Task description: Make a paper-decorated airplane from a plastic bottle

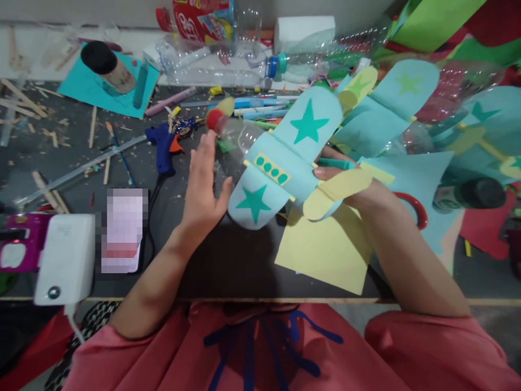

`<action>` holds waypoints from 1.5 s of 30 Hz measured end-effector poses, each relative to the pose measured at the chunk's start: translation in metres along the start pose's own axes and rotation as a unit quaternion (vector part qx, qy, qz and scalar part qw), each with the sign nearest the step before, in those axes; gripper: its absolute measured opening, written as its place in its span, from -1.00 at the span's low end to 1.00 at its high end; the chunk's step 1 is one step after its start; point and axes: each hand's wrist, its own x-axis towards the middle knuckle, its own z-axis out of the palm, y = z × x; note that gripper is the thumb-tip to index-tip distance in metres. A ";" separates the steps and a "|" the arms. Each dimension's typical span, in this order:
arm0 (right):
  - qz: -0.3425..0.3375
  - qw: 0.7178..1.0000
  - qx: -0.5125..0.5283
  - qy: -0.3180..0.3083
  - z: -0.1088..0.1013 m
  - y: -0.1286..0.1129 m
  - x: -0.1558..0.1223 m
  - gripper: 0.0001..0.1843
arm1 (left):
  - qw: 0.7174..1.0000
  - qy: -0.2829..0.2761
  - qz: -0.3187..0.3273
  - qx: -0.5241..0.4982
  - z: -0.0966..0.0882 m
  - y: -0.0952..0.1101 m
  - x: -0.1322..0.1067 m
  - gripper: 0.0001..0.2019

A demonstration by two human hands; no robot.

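A toy airplane (285,157), made from a clear plastic bottle wrapped in light blue paper, is held above the table. Green stars mark its wings, and a yellow strip with green dots (272,169) runs along the body. Its red cap (215,119) points to the left, with a pale yellow propeller blade (227,106) behind it. My right hand (342,176) grips the plane near its tail, partly hidden behind the yellow tail piece (337,194). Near the nose, my left hand (205,182) is raised with fingers stretched and thumb apart, holding nothing.
A blue glue gun (163,146) lies left of my left hand, near a phone (124,231) and a white power bank (65,259). Yellow paper (325,250) lies beneath the plane. Another paper-covered plane (382,108) stands behind right; plastic bottles (220,65) line the back.
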 end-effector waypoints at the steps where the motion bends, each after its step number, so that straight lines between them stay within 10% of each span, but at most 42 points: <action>1: -0.017 0.999 0.019 0.035 0.004 0.004 0.000 -0.34 | 0.999 0.014 -0.028 -0.032 0.002 0.001 -0.001 -0.43; 10: -0.157 0.950 0.143 0.229 0.056 0.027 0.007 -0.43 | 0.880 0.068 -0.252 -0.397 0.018 0.024 -0.007 -0.89; 17: -0.117 0.941 0.208 0.242 0.100 0.029 0.003 -0.60 | 0.938 -0.021 -0.098 -0.331 0.021 0.031 -0.019 -0.35; 24: -0.085 0.942 0.243 0.217 0.124 0.035 -0.007 -0.54 | 0.932 -0.015 -0.134 -0.335 0.036 0.028 -0.021 -0.14; 30: -0.084 0.966 0.227 0.093 0.115 0.057 -0.035 -0.47 | 0.870 -0.021 -0.236 -0.433 0.034 0.013 -0.009 -0.23; 34: -0.007 0.985 0.127 -0.113 0.086 0.051 -0.069 -0.57 | 0.818 -0.031 -0.321 -0.477 0.028 0.009 -0.001 -0.28; 38: 0.104 0.925 -0.004 -0.366 0.048 0.019 -0.082 -0.32 | 0.792 -0.018 -0.337 -0.508 0.024 0.011 0.002 -0.35; 45: 0.124 0.809 -0.165 -0.550 -0.006 -0.037 -0.079 -0.31 | 0.810 -0.003 -0.311 -0.498 0.026 0.004 0.001 -0.47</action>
